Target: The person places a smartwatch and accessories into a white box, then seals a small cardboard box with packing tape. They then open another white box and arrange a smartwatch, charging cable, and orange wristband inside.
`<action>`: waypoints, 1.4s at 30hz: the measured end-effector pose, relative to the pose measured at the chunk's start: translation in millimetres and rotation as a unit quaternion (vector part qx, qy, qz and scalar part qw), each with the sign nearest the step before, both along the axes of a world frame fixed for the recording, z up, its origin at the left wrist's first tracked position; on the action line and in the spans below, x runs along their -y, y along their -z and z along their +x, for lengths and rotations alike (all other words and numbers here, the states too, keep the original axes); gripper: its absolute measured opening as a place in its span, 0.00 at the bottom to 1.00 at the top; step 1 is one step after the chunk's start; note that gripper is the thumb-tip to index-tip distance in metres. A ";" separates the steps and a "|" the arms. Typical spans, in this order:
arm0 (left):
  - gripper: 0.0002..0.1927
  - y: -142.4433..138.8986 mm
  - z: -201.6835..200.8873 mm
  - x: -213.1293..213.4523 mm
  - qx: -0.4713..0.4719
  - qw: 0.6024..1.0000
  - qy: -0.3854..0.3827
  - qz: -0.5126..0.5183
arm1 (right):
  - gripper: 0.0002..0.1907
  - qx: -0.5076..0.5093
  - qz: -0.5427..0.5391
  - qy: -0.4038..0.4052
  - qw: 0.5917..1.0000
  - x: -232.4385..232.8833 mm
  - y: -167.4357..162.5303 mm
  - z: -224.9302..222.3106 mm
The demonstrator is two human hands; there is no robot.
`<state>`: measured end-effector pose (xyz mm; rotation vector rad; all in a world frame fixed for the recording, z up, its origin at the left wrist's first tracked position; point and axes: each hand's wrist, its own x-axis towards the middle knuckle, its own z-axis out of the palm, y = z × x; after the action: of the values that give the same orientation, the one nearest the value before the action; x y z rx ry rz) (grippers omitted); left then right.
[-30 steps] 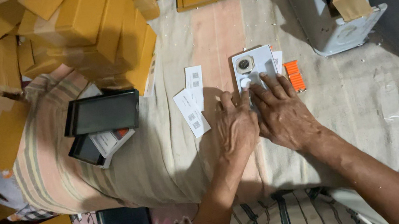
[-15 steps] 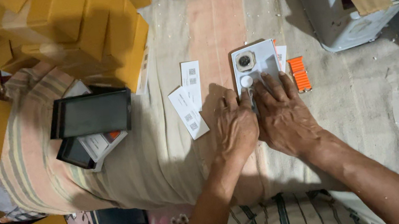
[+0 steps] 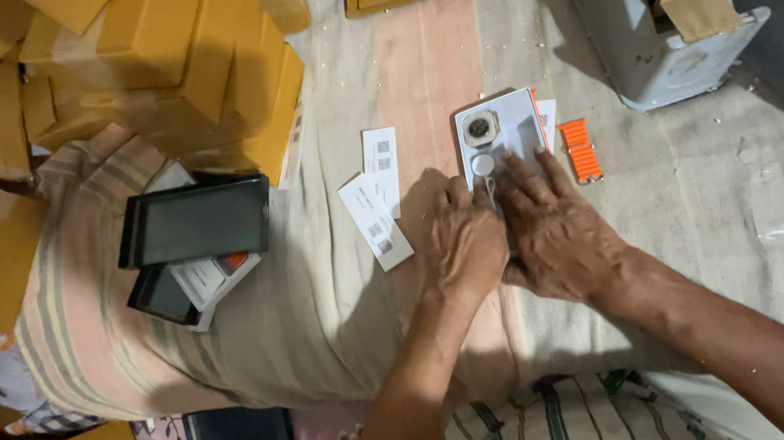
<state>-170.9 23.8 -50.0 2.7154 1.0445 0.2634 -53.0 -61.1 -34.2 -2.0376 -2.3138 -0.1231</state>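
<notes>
Pressing side by side on a cloth-covered surface (image 3: 713, 208), the left hand (image 3: 460, 241) and right hand (image 3: 555, 234) lie flat with fingers stretched toward a white tray (image 3: 516, 128) that holds a watch body (image 3: 480, 128) and a small round white disc (image 3: 483, 165). The fingertips of both hands rest on the near edge of the tray; neither hand is clenched, and whether anything is pinched under the fingers cannot be told. The tray lies just beyond the knuckles, touching the fingertips, with its far end free.

To the right of the tray, just beside it, lies an orange strap (image 3: 581, 149). To the left lie two white paper cards (image 3: 378, 191), near the left hand but apart from it. Farther left, black flat boxes (image 3: 196, 224) are stacked on the striped cloth, and a heap of yellow cardboard boxes (image 3: 139, 62) crowds the upper left. A grey tape dispenser (image 3: 656, 4) with a brown roll stands at the upper right, well apart from the hands. Open cloth spreads to the right of the right hand and between the cards and the black boxes.
</notes>
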 end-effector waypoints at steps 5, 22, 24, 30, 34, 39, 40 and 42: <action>0.19 -6.6 3.0 7.4 -0.005 1.000 -0.015 0.002 | 0.40 -0.042 0.040 -0.024 0.998 23.9 1.9 -8.6; 0.26 16.2 -13.1 40.7 0.048 0.999 -0.015 0.006 | 0.54 0.014 -0.011 0.015 1.000 18.7 0.3 -10.2; 0.24 19.3 -12.9 41.8 0.050 0.999 -0.022 -0.001 | 0.54 0.029 -0.016 0.012 0.999 17.8 2.0 -9.8; 0.19 15.4 -8.2 36.1 0.038 0.999 -0.014 -0.022 | 0.54 0.024 -0.030 0.008 0.999 12.4 6.6 -7.8; 0.16 -1.5 -13.2 26.2 0.035 0.999 0.005 -0.001 | 0.59 -0.006 -0.006 0.003 1.000 12.7 6.9 -7.9; 0.22 -12.6 -22.5 40.3 0.205 0.978 -0.042 -0.009 | 0.58 -0.039 0.044 -0.005 0.998 20.8 8.9 -6.6; 0.23 -12.3 -20.9 43.7 0.244 0.968 -0.057 -0.013 | 0.56 -0.058 0.048 -0.012 0.997 23.3 9.4 -5.3; 0.25 -10.6 -13.5 41.8 0.199 0.978 0.002 0.058 | 0.60 -0.108 0.101 -0.004 0.989 29.9 10.2 -1.2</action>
<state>-184.4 -18.0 -39.4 2.6018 0.9287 0.8509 -54.2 -91.0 -44.4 -1.8465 -2.0872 -0.1231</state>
